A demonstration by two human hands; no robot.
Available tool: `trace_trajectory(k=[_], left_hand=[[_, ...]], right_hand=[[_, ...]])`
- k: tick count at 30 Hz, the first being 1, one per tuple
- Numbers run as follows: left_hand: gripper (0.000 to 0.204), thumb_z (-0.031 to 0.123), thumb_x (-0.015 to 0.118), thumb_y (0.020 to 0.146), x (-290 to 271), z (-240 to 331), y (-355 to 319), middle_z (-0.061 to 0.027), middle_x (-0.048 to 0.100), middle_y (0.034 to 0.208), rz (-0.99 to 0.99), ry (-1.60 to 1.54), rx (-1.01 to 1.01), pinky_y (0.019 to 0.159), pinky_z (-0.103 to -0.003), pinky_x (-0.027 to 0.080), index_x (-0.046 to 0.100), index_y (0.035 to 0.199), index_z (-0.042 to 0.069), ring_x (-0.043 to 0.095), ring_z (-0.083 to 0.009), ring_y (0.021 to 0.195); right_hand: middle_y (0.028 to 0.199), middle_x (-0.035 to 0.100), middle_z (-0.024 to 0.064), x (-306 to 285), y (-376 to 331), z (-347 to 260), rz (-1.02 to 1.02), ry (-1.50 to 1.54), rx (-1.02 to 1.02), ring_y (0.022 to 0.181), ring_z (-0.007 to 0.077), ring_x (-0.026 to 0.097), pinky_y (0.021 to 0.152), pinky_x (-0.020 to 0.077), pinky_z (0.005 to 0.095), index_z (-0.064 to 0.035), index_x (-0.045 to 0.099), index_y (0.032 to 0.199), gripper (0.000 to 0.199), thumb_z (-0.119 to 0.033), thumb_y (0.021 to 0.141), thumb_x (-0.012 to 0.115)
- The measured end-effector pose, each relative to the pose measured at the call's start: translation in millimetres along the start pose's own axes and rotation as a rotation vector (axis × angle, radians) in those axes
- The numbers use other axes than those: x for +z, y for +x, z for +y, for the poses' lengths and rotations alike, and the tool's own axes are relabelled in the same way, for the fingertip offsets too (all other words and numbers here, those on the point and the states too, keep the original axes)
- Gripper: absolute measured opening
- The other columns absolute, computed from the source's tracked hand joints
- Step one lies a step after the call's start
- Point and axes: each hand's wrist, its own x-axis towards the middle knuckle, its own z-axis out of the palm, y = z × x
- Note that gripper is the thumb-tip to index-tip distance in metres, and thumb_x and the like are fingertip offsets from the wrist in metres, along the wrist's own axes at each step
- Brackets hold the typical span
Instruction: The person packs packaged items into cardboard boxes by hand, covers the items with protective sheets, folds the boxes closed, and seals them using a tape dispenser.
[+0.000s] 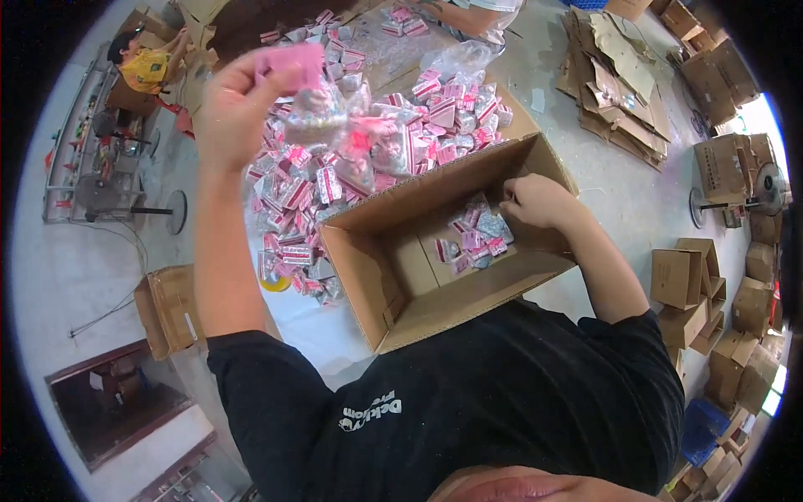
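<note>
Raised over the pile at the upper left, my left hand (232, 109) is closed on the pink header card of a small clear packet (316, 113). Its contents look like pale, multicoloured bits, blurred by motion. My right hand (535, 203) is inside the right end of an open cardboard box (418, 263), fingers curled; what they hold, if anything, is hidden. Beside it on the box bottom lie several pink-topped packets (477, 238). Beyond the box, a large heap of similar packets (309, 188) covers the table.
A yellow tape roll (273, 283) lies at the heap's near left edge. Another person's arm (460, 15) reaches in at the far side. Flattened cardboard (615, 84) is stacked on the floor at right. A person in yellow (146, 69) is at far left.
</note>
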Motion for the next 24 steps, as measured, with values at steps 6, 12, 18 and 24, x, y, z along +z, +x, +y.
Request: trace_trajectory(k=[6,12,18,24], left_hand=[[0.022,0.009,0.056,0.097,-15.7,122.2,-12.7,-0.0117,0.069,0.098,0.123,-0.266,0.202,0.084,-0.033,0.052,0.063,0.112,-0.005,0.066,-0.0193,0.084],[0.019,0.009,0.053,0.098,-28.9,145.7,-44.2,-0.0135,0.068,0.102,-0.124,-0.347,0.108,0.087,-0.039,0.052,0.062,0.107,-0.005,0.066,-0.0243,0.091],[0.020,0.006,0.065,0.087,3.8,98.3,-112.1,-0.0144,0.068,0.097,-0.031,-0.360,-0.021,0.080,-0.037,0.052,0.064,0.104,-0.006,0.066,-0.0212,0.088],[0.019,0.017,0.063,0.087,78.1,41.6,-150.2,-0.0116,0.062,0.076,-0.484,0.466,-0.331,0.062,-0.034,0.047,0.066,0.082,-0.001,0.062,-0.0268,0.069]], right_hand=[[0.088,0.068,0.0218,1.4,-6.2,4.3,0.023,0.011,0.007,0.086,0.0390,0.064,0.080,0.0502,0.0480,-0.0008,0.068,0.091,0.030,-0.029,0.085,0.062],[0.087,0.067,0.0218,9.7,-6.6,11.6,0.018,-0.007,-0.010,0.086,0.0397,0.064,0.078,0.0496,0.0478,-0.0013,0.067,0.093,0.030,-0.030,0.085,0.062],[0.089,0.067,0.0222,13.9,-4.6,14.6,0.003,0.028,-0.017,0.086,0.0390,0.064,0.080,0.0500,0.0479,-0.0007,0.068,0.090,0.032,-0.032,0.084,0.062],[0.088,0.066,0.0208,18.2,-8.7,18.1,0.005,0.019,-0.032,0.085,0.0384,0.063,0.076,0.0484,0.0474,-0.0010,0.064,0.093,0.029,-0.029,0.086,0.062]])
